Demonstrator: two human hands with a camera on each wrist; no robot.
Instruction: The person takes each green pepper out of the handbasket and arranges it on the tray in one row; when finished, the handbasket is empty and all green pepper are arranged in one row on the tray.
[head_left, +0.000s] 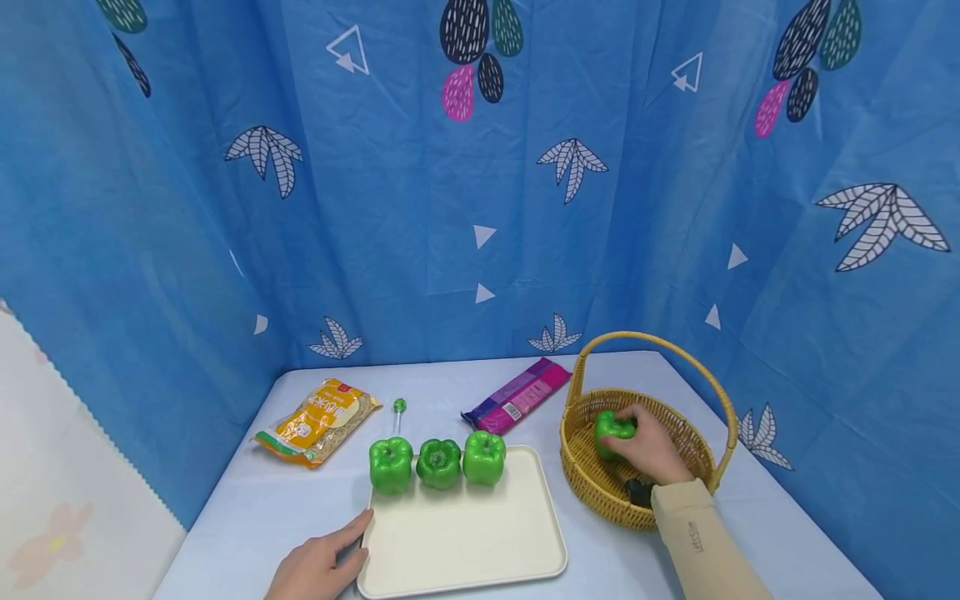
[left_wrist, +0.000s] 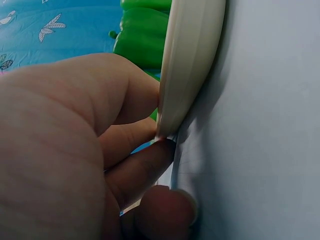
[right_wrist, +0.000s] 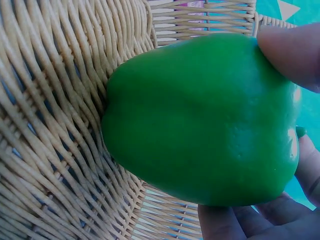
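My right hand (head_left: 651, 446) grips a green bell pepper (right_wrist: 200, 120) by its stem end, inside the yellow wicker basket (head_left: 592, 500). In the right wrist view the thumb and several fingers hold it from opposite sides, with its far end close to the woven wicker. My left hand (head_left: 321, 560) touches the left edge of a cream tray (head_left: 465, 542), its fingertips against the rim in the left wrist view. Along the tray's back edge stand a left green bell pepper (head_left: 391, 466), a darker middle one (head_left: 438, 464) and a right one (head_left: 483, 458).
An orange and yellow food bag (head_left: 318, 422) lies at the back left. Near it is a small green-headed stick (head_left: 399, 407), like a lollipop. A purple and pink packet (head_left: 517, 396) lies behind the tray. The basket's tall handle (head_left: 663, 346) arches over it; blue curtains enclose the table.
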